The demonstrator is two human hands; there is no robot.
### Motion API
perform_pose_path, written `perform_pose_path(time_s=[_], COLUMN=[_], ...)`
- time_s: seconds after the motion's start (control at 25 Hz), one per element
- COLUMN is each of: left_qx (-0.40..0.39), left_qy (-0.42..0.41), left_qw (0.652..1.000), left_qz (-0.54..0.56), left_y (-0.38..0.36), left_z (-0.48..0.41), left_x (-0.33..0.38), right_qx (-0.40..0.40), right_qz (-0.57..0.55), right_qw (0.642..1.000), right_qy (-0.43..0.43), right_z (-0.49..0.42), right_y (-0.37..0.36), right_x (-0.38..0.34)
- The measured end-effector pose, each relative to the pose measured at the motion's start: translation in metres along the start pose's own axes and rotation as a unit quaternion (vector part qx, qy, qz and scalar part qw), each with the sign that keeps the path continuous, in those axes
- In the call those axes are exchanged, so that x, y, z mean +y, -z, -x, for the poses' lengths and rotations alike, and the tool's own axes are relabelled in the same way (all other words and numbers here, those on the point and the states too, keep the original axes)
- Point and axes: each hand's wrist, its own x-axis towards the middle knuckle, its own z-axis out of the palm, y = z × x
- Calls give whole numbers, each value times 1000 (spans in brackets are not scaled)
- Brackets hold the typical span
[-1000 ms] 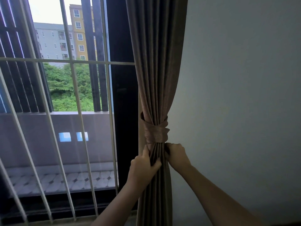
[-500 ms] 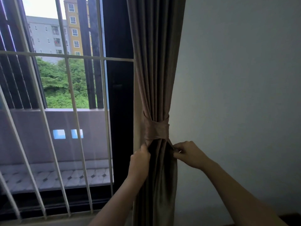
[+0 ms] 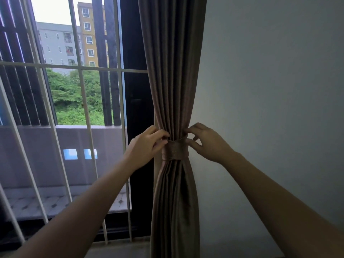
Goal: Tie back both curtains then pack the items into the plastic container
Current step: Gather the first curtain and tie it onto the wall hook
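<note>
Up by the window, head cam: I see the brown curtain [image 3: 173, 71] bunched into one thick roll next to the wall [image 3: 270, 90]. Its tie band [image 3: 175, 150] goes around the middle, and the cloth fans out a bit below it.

My left hand [image 3: 147, 144] is on the left side of the band, fingers pinching the folds at the band's top edge. My right hand [image 3: 206, 142] is on the right side, w/ fingers curled and tips touching the band and cloth there. It looks like a light pinch, not a full grab.

What changed: a sec ago both hands were under the band, holding the cloth below it. Now they are up at the band's top. The band looks about the same, wrapped snug.

So I think this curtain is abt done & I am just fixing the folds. I can't see the other curtain, the items or the plastic box from here, so the packing part is prob still to do.
</note>
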Motion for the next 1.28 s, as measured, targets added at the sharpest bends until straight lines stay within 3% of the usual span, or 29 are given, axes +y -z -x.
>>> perform_pose_path(time_s=[0.16,0.28,0.4,0.48,0.56,0.64,0.76,1.04,1.28], left_qx=[-64,-4,39,87,77,-3,-47,28,-72], left_qy=[-38,-25,26,72,129,195,256,315,242], left_qw=[996,998,999,992,986,979,964,947,967], left_qz=[-45,-59,-6,51,73,64,54,57,-19], left_y=[3,7,8,-2,-23,-49,-73,-84,-89], left_z=[-9,-13,0,26,59,85,93,86,96], left_x=[-3,1,6,8,10,14,27,42,43], right_qx=[-82,-34,67,86,41,-23,-50,-13,10], right_qz=[99,174,81,22,5,-4,-49,-83,-91], right_qw=[990,982,992,993,993,988,979,972,969], right_qy=[-64,-62,-72,-77,-111,-154,-190,-221,-228], right_z=[-21,-25,-14,3,25,44,57,60,63], right_y=[4,2,-4,-16,-37,-62,-85,-96,-102], right_x=[-9,-13,-13,-10,-6,-8,-20,-25,-25])
